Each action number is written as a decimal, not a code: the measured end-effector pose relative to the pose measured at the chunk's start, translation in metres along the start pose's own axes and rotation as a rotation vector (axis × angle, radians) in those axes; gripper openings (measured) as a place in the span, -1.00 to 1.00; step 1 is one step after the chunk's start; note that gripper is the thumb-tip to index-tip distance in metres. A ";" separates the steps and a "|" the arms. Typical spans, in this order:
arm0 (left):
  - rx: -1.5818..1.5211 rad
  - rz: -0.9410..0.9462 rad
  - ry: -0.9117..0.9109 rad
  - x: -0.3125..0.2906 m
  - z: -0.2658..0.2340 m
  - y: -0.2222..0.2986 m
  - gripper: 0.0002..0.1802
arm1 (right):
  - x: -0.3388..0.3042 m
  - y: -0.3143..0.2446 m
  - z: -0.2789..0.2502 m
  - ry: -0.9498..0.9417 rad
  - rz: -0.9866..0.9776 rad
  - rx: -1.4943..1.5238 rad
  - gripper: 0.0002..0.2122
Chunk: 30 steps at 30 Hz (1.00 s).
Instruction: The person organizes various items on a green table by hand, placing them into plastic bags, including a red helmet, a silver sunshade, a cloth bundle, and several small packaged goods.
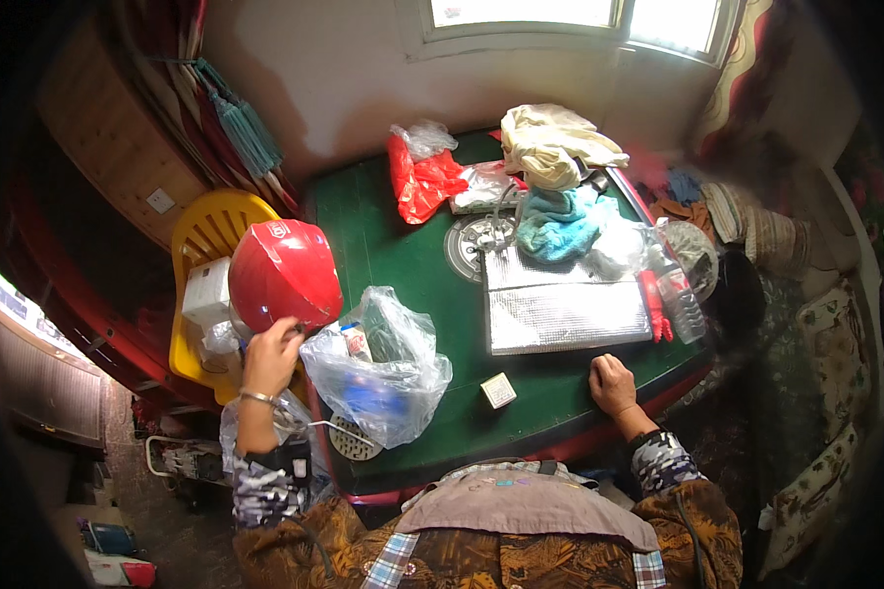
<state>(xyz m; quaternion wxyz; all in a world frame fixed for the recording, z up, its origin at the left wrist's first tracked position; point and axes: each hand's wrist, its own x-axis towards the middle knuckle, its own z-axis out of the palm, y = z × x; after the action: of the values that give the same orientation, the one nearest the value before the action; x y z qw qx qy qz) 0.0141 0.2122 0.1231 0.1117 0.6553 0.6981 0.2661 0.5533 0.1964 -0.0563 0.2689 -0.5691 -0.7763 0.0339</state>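
My left hand [271,355] grips the lower brim of a red hard hat [283,273], its fingers closed there. The hat is tilted, its rounded top facing up, between the yellow plastic chair [179,329] and the table's left edge. Beside that hand, a clear plastic bag [400,339] with a small box and something blue inside lies on the green table [442,393]. My right hand [614,383] rests on the table's near right part with its fingers curled in, nothing visible in them. A small cream-coloured box [498,391] sits between the two hands.
A silver foil bag [566,314] lies right of centre, with a turquoise towel [560,224] and cream cloth [560,137] behind it. At the right edge stands a plastic bottle [676,294]. A red bag [419,182] is at the back. The chair holds a white box [206,292].
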 end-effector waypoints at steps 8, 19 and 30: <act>-0.275 -0.143 -0.128 0.198 0.149 0.032 -0.32 | 0.002 0.007 0.000 0.024 0.091 0.083 -0.91; 0.050 -0.400 0.059 0.337 0.295 0.010 -0.05 | -0.001 0.016 -0.001 0.078 0.211 0.179 -0.90; -0.445 0.042 -0.004 0.235 0.182 -0.011 -0.47 | -0.003 0.016 -0.003 0.126 0.192 0.212 -0.91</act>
<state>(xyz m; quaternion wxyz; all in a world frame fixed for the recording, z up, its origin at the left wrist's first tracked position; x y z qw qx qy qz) 0.0693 0.4817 0.0110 0.2493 0.6295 0.6082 0.4143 0.5690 0.1982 -0.0601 0.3712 -0.6102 -0.6919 0.1052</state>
